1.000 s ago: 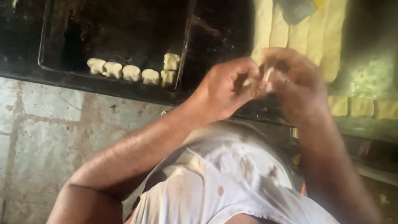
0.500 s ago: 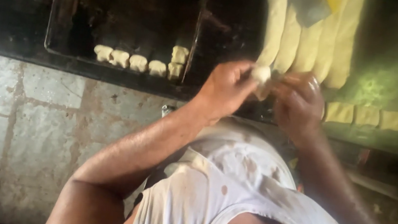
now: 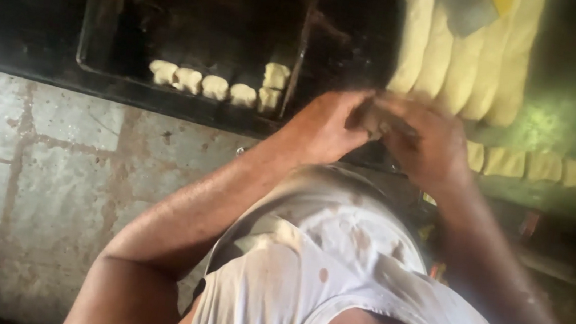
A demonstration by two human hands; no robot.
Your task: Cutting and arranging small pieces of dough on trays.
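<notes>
Both hands, left hand (image 3: pixel 325 126) and right hand (image 3: pixel 429 146), meet fingers curled closed around a small pale dough piece (image 3: pixel 374 118), barely visible between them, probably shaping it, just beside a dark metal baking tray (image 3: pixel 94 69) holding a row of pale dough lumps (image 3: pixel 213 85).

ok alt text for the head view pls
Left hand and right hand meet, fingers curled together at the edge of a dark counter. A black tray holds a short row of small dough pieces; long dough strips lie behind the hands.
</notes>
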